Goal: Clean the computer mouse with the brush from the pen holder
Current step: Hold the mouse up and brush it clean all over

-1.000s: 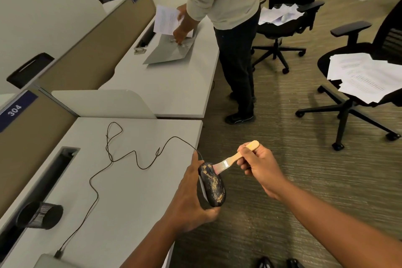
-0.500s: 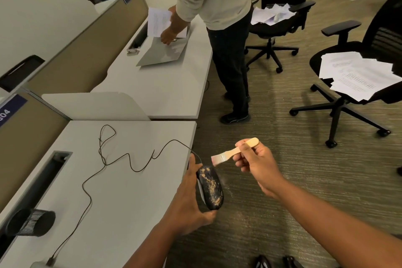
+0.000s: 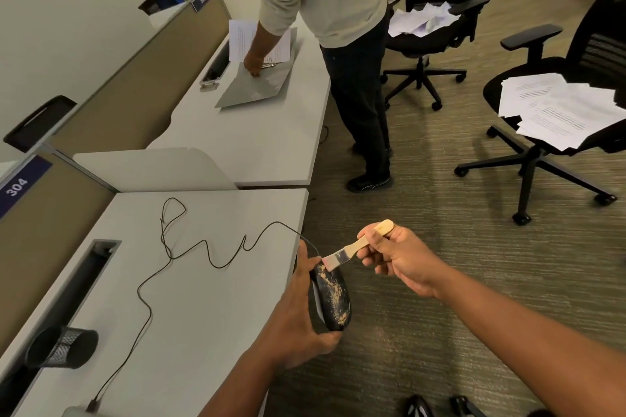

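Currently mid-clean: left hand (image 3: 298,311) grips mouse (image 3: 333,298) off the bench (image 3: 203,298) edge; right hand (image 3: 396,257) pinches brush (image 3: 352,247), bristles touching mouse's 12 o'clock end. Tan debris covers most of shell; brushing largely remains.

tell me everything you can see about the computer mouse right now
The computer mouse is a dark, glossy, oval wired mouse, its upper shell speckled with tan, dusty grime. The left hand grips it beyond the desk edge, over the carpet, turned on its side with its front end pointing away. A thin black cable runs from that front end and loops across the desk. The bristles of the wooden-handled brush, held by the right hand, touch its front end.
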`<state>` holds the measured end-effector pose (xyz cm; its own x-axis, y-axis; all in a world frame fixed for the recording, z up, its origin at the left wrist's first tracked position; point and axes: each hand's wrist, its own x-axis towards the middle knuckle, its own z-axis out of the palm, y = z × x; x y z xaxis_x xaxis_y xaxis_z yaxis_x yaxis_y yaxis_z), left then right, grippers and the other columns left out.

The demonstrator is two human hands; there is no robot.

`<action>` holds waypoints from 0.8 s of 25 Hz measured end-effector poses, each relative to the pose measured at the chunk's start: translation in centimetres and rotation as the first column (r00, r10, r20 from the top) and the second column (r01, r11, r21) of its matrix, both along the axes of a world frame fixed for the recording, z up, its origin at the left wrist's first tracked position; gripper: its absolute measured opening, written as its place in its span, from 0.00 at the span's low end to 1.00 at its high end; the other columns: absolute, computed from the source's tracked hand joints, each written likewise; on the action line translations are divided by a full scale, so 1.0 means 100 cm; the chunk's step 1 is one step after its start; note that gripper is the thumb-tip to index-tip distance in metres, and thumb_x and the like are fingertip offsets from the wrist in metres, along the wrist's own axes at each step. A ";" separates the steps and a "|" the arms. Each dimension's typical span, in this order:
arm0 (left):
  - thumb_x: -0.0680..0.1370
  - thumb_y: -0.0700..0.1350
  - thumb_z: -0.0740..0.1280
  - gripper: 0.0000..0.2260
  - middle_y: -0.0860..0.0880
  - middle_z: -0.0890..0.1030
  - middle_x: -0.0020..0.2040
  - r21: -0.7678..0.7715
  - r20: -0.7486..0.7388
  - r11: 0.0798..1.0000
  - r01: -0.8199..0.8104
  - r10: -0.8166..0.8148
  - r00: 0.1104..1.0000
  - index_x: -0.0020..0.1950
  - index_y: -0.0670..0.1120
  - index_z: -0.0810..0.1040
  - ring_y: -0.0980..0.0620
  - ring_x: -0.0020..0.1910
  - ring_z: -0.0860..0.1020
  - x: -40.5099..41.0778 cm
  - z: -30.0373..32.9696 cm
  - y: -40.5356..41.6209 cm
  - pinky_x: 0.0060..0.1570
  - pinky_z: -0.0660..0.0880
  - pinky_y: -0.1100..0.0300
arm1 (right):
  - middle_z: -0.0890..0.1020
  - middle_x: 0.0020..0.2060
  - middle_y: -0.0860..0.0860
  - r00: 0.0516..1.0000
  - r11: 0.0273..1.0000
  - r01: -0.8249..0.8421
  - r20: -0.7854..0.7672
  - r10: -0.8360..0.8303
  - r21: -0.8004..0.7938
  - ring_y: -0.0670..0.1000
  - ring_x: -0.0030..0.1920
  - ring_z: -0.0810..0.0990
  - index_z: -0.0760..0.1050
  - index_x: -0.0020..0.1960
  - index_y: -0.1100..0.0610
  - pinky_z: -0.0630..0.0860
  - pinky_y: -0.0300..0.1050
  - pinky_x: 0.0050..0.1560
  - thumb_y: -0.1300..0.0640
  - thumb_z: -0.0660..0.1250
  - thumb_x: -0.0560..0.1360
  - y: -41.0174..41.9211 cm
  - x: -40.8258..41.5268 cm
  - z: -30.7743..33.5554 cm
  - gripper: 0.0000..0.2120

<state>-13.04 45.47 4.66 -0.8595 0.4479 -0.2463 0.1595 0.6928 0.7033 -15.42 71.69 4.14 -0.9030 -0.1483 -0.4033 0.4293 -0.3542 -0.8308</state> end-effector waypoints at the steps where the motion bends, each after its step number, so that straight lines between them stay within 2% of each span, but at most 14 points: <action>1: 0.62 0.60 0.85 0.69 0.78 0.48 0.79 -0.009 -0.001 1.000 0.001 -0.001 1.000 0.81 0.70 0.32 0.74 0.77 0.57 0.000 0.000 -0.001 0.75 0.72 0.48 | 0.87 0.41 0.54 1.000 1.000 -0.007 -0.003 0.007 0.001 0.48 0.38 0.83 0.81 0.56 0.56 0.76 0.39 0.36 0.51 0.66 0.82 0.000 0.000 -0.001 0.10; 4: 0.62 0.60 0.85 0.68 0.80 0.47 0.78 -0.031 -0.010 0.999 0.021 -0.022 1.000 0.82 0.71 0.34 0.79 0.74 0.56 0.003 0.000 -0.002 0.74 0.72 0.50 | 0.87 0.41 0.54 1.000 1.000 -0.017 -0.004 0.017 0.013 0.47 0.38 0.84 0.81 0.57 0.57 0.77 0.39 0.35 0.53 0.67 0.82 0.001 -0.002 -0.004 0.09; 5: 0.62 0.60 0.85 0.67 0.78 0.47 0.79 -0.032 -0.016 0.999 0.029 -0.030 0.999 0.81 0.72 0.35 0.77 0.76 0.56 0.005 0.000 -0.002 0.75 0.72 0.50 | 0.87 0.41 0.54 1.000 1.000 -0.013 -0.007 0.013 0.022 0.47 0.37 0.84 0.81 0.57 0.57 0.77 0.39 0.35 0.53 0.66 0.83 0.001 -0.002 -0.005 0.09; 8: 0.62 0.59 0.85 0.68 0.73 0.52 0.81 -0.022 -0.024 1.000 0.018 -0.018 1.000 0.80 0.73 0.33 0.62 0.82 0.60 0.007 0.002 -0.001 0.74 0.72 0.50 | 0.88 0.41 0.53 0.999 0.994 -0.008 -0.046 0.013 0.109 0.47 0.38 0.83 0.81 0.57 0.57 0.77 0.40 0.35 0.56 0.66 0.83 0.002 -0.003 -0.007 0.07; 10: 0.63 0.59 0.85 0.69 0.72 0.56 0.81 -0.007 -0.033 1.000 -0.003 0.003 0.999 0.81 0.71 0.31 0.59 0.82 0.62 0.006 0.003 0.000 0.74 0.74 0.48 | 0.88 0.41 0.53 0.996 0.971 -0.044 -0.070 0.062 0.233 0.48 0.39 0.83 0.82 0.56 0.56 0.78 0.40 0.37 0.58 0.66 0.84 0.003 -0.003 -0.008 0.06; 12: 0.63 0.58 0.85 0.69 0.72 0.55 0.81 0.006 -0.036 1.000 -0.015 0.015 0.999 0.81 0.71 0.30 0.59 0.82 0.61 0.006 0.004 0.000 0.75 0.73 0.46 | 0.87 0.42 0.54 0.996 0.957 -0.025 -0.076 0.048 0.289 0.48 0.39 0.83 0.82 0.55 0.55 0.78 0.41 0.38 0.57 0.67 0.83 0.003 -0.002 -0.008 0.05; 15: 0.63 0.59 0.85 0.69 0.75 0.52 0.80 0.018 -0.020 1.000 -0.020 0.021 1.000 0.80 0.72 0.30 0.59 0.83 0.60 0.005 0.004 -0.001 0.75 0.72 0.45 | 0.87 0.42 0.55 0.994 0.990 0.077 -0.087 -0.067 0.118 0.48 0.39 0.83 0.83 0.52 0.53 0.79 0.42 0.39 0.50 0.73 0.78 0.002 0.001 -0.004 0.07; 17: 0.63 0.60 0.85 0.69 0.74 0.52 0.81 0.029 -0.009 0.999 -0.024 0.024 1.000 0.80 0.72 0.30 0.62 0.82 0.60 0.006 0.005 -0.001 0.75 0.71 0.47 | 0.87 0.42 0.55 0.995 0.998 0.054 -0.079 -0.056 -0.029 0.48 0.39 0.84 0.84 0.50 0.52 0.79 0.42 0.38 0.47 0.76 0.73 0.000 0.001 0.000 0.11; 20: 0.63 0.59 0.85 0.69 0.76 0.53 0.80 0.028 -0.004 0.999 -0.037 0.037 0.999 0.80 0.73 0.30 0.72 0.77 0.60 0.008 0.003 -0.002 0.71 0.73 0.55 | 0.86 0.41 0.56 0.997 0.996 -0.026 -0.075 0.020 -0.086 0.48 0.38 0.83 0.85 0.49 0.53 0.78 0.42 0.38 0.52 0.76 0.76 -0.003 0.001 0.000 0.06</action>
<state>-12.28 45.29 5.00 -0.8767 0.4225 -0.2299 0.1378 0.6786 0.7215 -15.35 71.35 4.19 -0.9259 -0.2007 -0.3200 0.3763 -0.4172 -0.8272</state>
